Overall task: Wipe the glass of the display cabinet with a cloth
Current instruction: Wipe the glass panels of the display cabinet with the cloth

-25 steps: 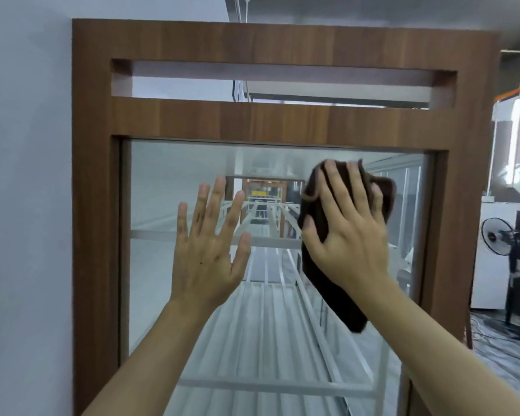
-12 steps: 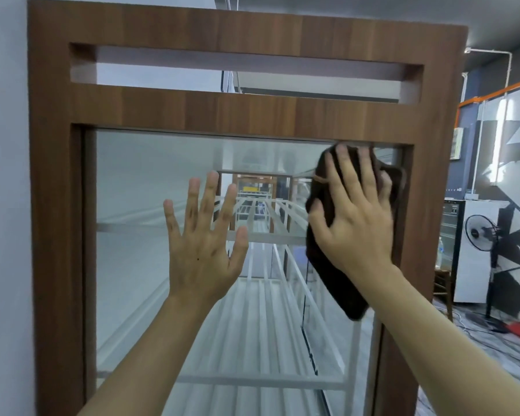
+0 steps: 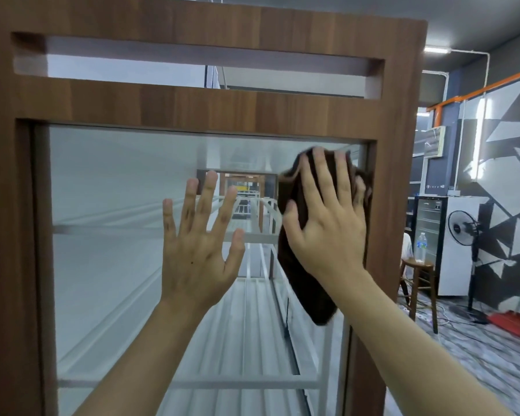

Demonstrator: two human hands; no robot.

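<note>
The display cabinet's glass pane (image 3: 108,235) fills the middle of the head view, set in a brown wooden frame (image 3: 192,109). A dark brown cloth (image 3: 309,289) lies flat on the pane's upper right corner, its lower end hanging free. My right hand (image 3: 327,229) presses the cloth against the glass with straight, spread fingers. To its left my left hand (image 3: 198,244) rests flat on the bare glass, fingers spread, holding nothing. White shelves show behind the pane.
A pale wall borders the cabinet on the left. To the right stand a wooden stool (image 3: 419,283) with a water bottle (image 3: 421,247), a white appliance (image 3: 451,244), a standing fan (image 3: 466,226) and cables on the floor (image 3: 451,322).
My right hand has slid the cloth rightward to the pane's right edge by the frame. My left hand has stayed flat on the glass. The view has shifted to the right.
</note>
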